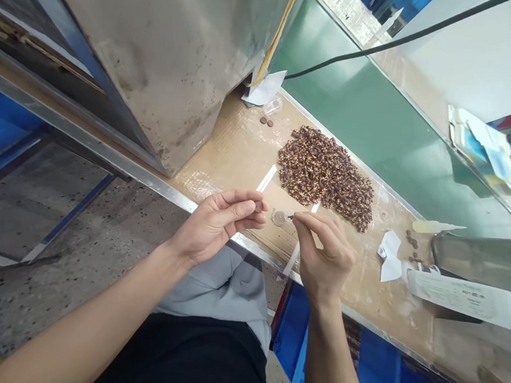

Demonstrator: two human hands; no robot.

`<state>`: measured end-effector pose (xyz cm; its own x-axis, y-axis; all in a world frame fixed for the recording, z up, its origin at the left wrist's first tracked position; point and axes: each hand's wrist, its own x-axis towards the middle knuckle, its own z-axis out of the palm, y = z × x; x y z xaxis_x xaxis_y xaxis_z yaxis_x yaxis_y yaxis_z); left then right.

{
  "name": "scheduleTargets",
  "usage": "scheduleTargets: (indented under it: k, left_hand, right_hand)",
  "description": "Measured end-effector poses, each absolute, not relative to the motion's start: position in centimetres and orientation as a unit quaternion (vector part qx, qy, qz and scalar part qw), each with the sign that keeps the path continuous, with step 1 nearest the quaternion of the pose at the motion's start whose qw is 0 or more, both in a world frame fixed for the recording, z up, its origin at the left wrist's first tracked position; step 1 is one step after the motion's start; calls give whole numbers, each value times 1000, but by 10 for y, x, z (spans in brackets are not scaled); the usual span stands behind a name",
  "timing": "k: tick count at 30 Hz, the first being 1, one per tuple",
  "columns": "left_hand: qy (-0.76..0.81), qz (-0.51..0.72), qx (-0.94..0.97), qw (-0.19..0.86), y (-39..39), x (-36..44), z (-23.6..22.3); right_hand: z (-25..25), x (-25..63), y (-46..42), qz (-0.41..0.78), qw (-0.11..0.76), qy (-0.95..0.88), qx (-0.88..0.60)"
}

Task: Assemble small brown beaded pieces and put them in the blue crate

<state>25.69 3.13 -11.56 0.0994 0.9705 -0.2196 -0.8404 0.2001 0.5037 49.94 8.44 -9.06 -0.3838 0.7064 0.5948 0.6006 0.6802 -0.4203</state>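
Observation:
My left hand [222,221] pinches a small brown disc [258,206] between thumb and fingertips, just over the front edge of the bench. To its right, my right hand [325,248] is closed in a pinch on a tiny dark piece [290,217], too small to name. Beside that fingertip is a small clear round cup [280,217], between the two hands. Behind my hands lies a large heap of small dark brown parts with golden bits [325,173], spread on the bench top.
The brown-covered bench [229,152] has a large metal box [181,61] at its left and a green panel [363,92] behind. Loose brown discs [266,121] lie near a clear cup [273,106]. At right are crumpled white paper [390,255] and a blue-capped white bottle [471,299].

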Motion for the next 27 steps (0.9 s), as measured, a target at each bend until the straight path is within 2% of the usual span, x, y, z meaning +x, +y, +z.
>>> scheduleTargets:
  k: [5, 11, 17, 22, 27]
  left_hand:
    - [259, 614, 133, 733, 30, 256, -115]
    - [268, 600, 120, 744, 25, 262, -109]
    - [257, 574, 97, 772, 20, 275, -103]
    - [247, 567, 90, 781, 17, 284, -101]
    - [236, 571, 116, 778, 17, 290, -94]
  right_hand:
    - [-88, 499, 84, 72, 399, -825, -394]
    - [-74, 496, 77, 117, 489, -750, -431]
    - [-61, 485, 54, 278, 534, -644, -472]
    - [-56, 470, 44, 507, 556, -467, -464]
    - [-49, 460, 46, 679, 514, -317, -417]
